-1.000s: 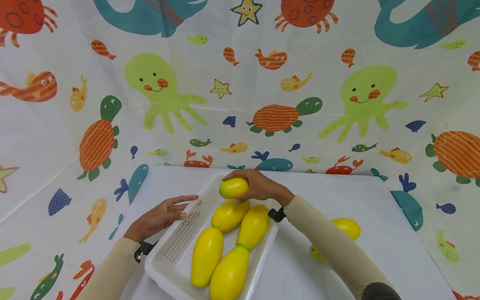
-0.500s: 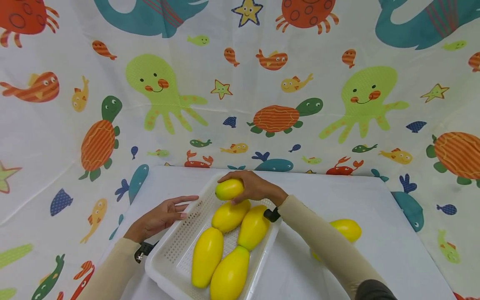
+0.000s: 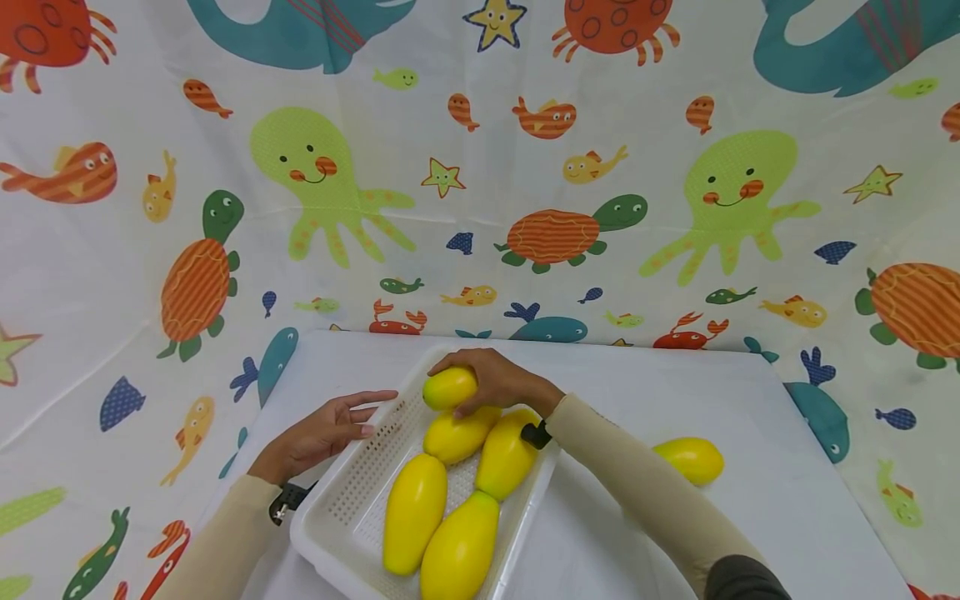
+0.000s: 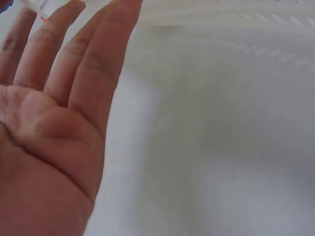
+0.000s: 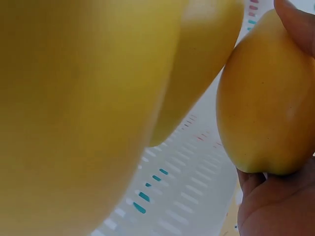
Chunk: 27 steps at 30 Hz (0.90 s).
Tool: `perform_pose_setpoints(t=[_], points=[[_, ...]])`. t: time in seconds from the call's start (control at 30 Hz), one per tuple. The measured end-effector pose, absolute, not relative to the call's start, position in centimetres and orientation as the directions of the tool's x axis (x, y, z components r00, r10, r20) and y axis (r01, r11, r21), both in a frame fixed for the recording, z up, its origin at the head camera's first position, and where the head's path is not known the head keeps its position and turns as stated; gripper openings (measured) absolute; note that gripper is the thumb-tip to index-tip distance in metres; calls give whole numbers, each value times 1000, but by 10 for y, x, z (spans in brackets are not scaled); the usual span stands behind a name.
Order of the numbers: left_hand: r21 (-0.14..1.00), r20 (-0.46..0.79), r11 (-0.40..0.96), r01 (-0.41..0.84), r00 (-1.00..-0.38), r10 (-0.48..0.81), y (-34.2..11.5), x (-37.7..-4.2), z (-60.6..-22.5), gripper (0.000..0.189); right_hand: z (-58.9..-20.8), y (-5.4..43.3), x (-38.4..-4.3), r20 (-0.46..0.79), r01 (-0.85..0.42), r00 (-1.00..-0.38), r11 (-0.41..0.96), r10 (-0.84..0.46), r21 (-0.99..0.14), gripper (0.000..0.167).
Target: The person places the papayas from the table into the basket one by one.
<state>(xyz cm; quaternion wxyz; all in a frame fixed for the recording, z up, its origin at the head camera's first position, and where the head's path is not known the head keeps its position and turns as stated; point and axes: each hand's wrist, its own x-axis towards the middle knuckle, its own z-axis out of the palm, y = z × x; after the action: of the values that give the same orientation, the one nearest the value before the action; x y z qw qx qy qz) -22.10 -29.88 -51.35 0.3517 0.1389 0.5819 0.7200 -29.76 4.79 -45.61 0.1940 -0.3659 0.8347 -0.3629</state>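
Note:
My right hand (image 3: 498, 383) grips a yellow papaya (image 3: 450, 388) with a greenish tip, low over the far end of a white perforated plastic basket (image 3: 341, 492). In the right wrist view the thumb and fingers wrap round this papaya (image 5: 268, 98). Several more papayas lie in the basket; one papaya (image 3: 459, 435) sits right under the held one. My left hand (image 3: 318, 435) is at the basket's left rim with its fingers extended. In the left wrist view that hand (image 4: 54, 123) shows its palm and straight fingers, beside the basket's slotted wall.
Another papaya (image 3: 690, 460) lies on the white table (image 3: 750, 517) to the right, partly behind my right sleeve (image 3: 645, 492). A white cloth (image 3: 480, 167) printed with sea animals hangs behind the table's back edge.
My right hand has moved left and slightly down with the papaya, deeper over the basket's far end. The left hand and basket stay put. My sleeve now hides a yellow thing on the table.

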Motion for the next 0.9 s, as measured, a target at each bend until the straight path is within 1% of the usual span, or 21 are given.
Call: perform_pose_setpoints(t=[0.27, 0.57, 0.9], points=[[940, -210, -63, -335, -716, 665, -299, -222, -514, 63, -456, 45, -298, -60, -480, -666, 489, -744, -728, 64], [940, -218, -56, -337, -716, 663, -298, -222, -513, 63, -456, 43, -297, -43, -505, -658, 483, -751, -715, 64], [938, -218, -61, -342, -715, 664, -299, -221, -513, 63, -456, 39, -298, -41, -532, -666, 514, -744, -673, 65]])
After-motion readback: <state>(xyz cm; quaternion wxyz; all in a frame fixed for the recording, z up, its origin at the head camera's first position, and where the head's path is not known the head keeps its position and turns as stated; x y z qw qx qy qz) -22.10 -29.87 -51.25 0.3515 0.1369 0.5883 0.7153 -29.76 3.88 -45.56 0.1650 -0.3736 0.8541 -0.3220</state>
